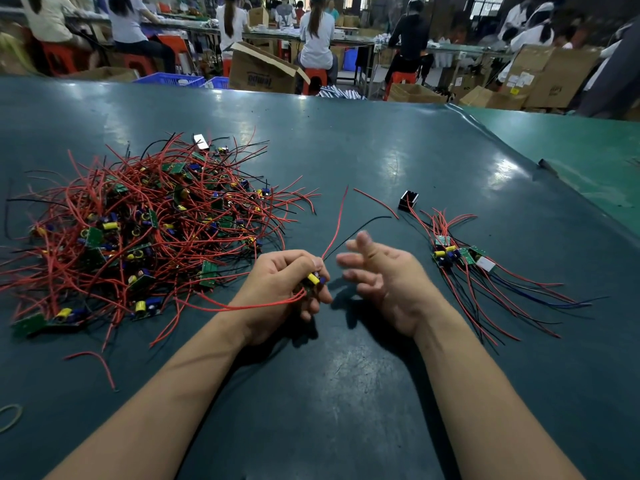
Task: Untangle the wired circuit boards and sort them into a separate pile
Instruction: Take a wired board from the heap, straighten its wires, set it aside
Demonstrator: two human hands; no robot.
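A big tangled heap of small green circuit boards with red and black wires (138,223) covers the left of the dark green table (346,150). My left hand (284,289) grips one board with a yellow part (314,278); its red and black wires stick up and trail left. My right hand (381,278) hovers just right of it, fingers spread and blurred, holding nothing. A small sorted pile of boards with straightened wires (460,258) lies to the right.
A small black part (408,201) sits beyond the sorted pile. Loose red wires (375,201) lie mid-table and near the left front (100,365). A rubber band (10,415) lies at the left edge. People sit at benches with cardboard boxes (263,69) behind.
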